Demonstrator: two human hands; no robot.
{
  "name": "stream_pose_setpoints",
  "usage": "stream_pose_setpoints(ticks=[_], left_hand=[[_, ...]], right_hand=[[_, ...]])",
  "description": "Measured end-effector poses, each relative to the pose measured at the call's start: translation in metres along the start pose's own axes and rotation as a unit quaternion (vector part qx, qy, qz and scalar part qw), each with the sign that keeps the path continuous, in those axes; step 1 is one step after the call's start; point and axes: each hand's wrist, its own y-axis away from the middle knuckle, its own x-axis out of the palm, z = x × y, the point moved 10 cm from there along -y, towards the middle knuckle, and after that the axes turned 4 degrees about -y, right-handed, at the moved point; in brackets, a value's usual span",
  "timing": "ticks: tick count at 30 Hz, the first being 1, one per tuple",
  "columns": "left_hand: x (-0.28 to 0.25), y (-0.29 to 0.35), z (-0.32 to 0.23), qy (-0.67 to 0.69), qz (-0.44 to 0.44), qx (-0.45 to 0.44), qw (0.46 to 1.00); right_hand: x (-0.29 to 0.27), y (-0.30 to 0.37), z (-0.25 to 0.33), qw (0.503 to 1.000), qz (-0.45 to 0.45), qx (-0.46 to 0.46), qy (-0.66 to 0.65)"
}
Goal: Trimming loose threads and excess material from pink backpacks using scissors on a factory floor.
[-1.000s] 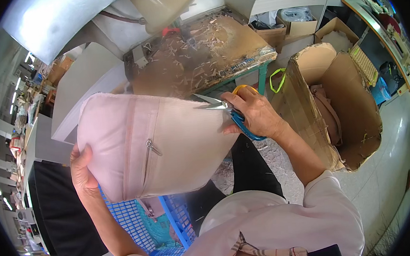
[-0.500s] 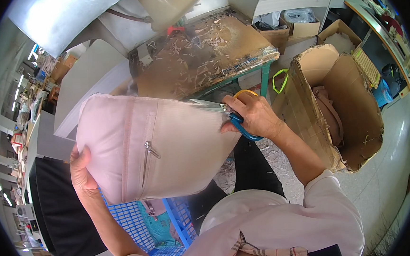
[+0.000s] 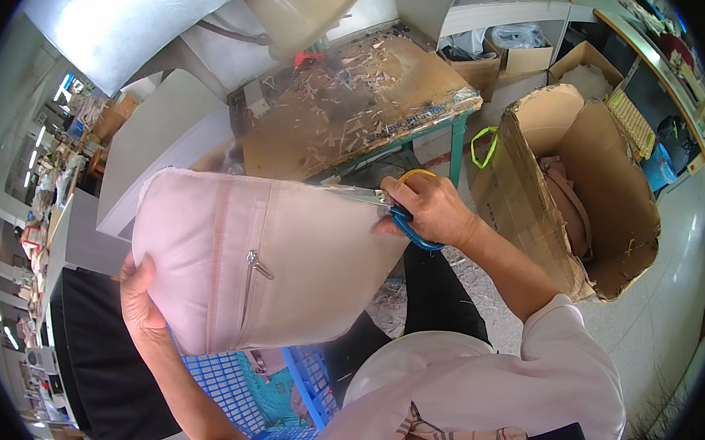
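Note:
A pale pink fabric bag piece [image 3: 331,258] with a silver zipper [image 3: 254,280] across it is held up in front of me. My left hand [image 3: 141,292] grips its left edge, the thumb lying on the near face and the other fingers hidden behind. In my right hand [image 3: 438,210] is a pair of scissors [image 3: 410,224] with blue and yellow handles. The blades lie along the bag's upper right edge, partly hidden by the fabric. The fingers of that hand also touch the bag's right side.
Scraps litter a worn table [image 3: 282,147] with green legs beyond the bag. To the right stands a large open cardboard box [image 3: 531,207] with brownish fabric inside. A blue plastic basket [image 3: 225,384] sits below the bag, and a grey metal machine housing [image 3: 111,41] overhangs at upper left.
The view has shifted slightly, lowering the table in it. My right hand and the scissors have moved a little left and down along the bag's edge; the left hand keeps its grip.

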Motion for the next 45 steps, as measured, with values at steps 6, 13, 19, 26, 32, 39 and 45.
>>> stream_pose_setpoints(ticks=[6,13,19,26,32,39,45], left_hand=[[-0.007,0.002,-0.003,0.000,-0.013,0.005,1.000],[-0.014,0.004,-0.003,0.003,-0.021,0.005,1.000],[-0.014,0.006,-0.002,0.001,-0.015,0.011,1.000],[-0.016,0.007,0.001,-0.028,0.015,0.009,0.999],[-0.019,0.009,0.002,-0.024,0.009,0.001,1.000],[-0.030,0.012,-0.003,-0.010,-0.026,0.008,1.000],[-0.037,0.019,-0.012,0.011,-0.021,0.017,1.000]], right_hand=[[0.003,0.001,0.004,1.000,-0.003,-0.008,-0.016],[0.008,-0.002,0.003,0.999,0.026,0.017,-0.040],[0.006,-0.005,0.009,0.998,0.029,0.028,-0.046],[0.014,-0.003,0.014,0.998,0.034,0.017,-0.055],[0.017,0.000,0.018,0.997,0.014,0.000,-0.076],[0.035,0.012,-0.022,0.939,0.091,0.197,-0.266],[0.035,0.052,-0.062,0.812,-0.038,0.326,-0.483]])
